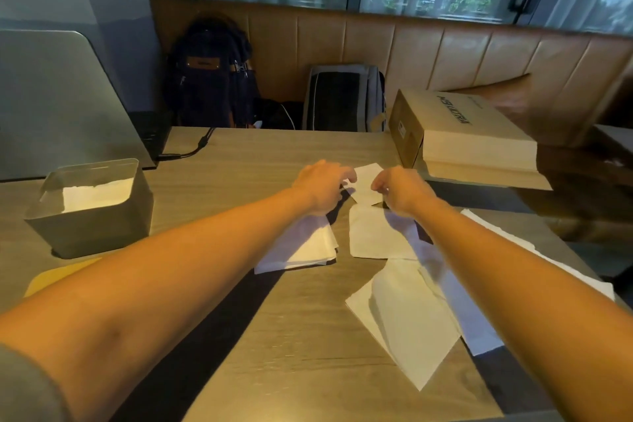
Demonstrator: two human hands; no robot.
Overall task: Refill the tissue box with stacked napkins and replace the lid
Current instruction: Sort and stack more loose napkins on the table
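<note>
Left hand: I have my left hand point(322, 187) reaching to the far middle of the table point(274, 154), fingers curled down onto the left edge of a single napkin point(368, 181); it looks pinched on that edge, though the fingertips are hidden from me.
Right hand: my right hand point(402, 190) is closed in a pinch on the same napkin's right side, so both hands grip the one sheet from opposite edges.
Why held so: I judge I am squaring or lifting this sheet with two hands so it stays flat for stacking.
Loose napkins: a small folded pile point(305, 247) lies under my left wrist, another sheet point(373, 233) just beside it under the right wrist, and more overlapping sheets point(411, 312) nearer me; they are spread out, not yet one stack.
Tissue box: the grey box point(92, 216) stands open at the table's left, well apart from the hands, with a low layer of white napkins point(97, 193) inside and plenty of room above.
Lid: a yellowish flat piece point(58, 276) peeks out in front of the box; I cannot tell whether that is the lid.
Supply: a brown carton point(455, 134) on the far right lies on its side, a thick block of white napkins showing at its open end.
</note>
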